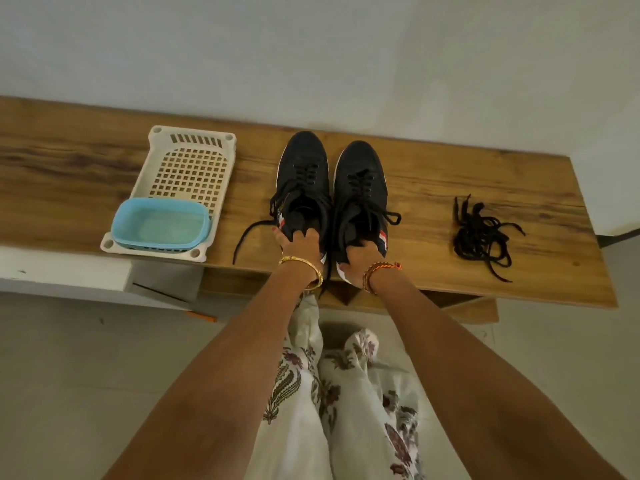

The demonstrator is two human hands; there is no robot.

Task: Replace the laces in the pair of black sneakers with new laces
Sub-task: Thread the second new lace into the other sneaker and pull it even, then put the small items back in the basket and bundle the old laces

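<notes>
Two black sneakers stand side by side on a wooden bench (433, 188), toes pointing to the wall. My left hand (300, 247) grips the heel collar of the left sneaker (304, 174), fingers inside the opening. My right hand (360, 261) grips the heel of the right sneaker (362, 181) the same way. Both shoes are laced with black laces, untied, the loose ends trailing onto the bench and over its front edge. A tangled bundle of black laces (481, 233) lies on the bench to the right of the shoes.
A white perforated plastic tray (188, 168) lies on the bench's left part, with a light blue tub (161, 221) sitting in its near end. A pale wall runs behind the bench. My floral-print clothing (332, 393) hangs below, over the floor.
</notes>
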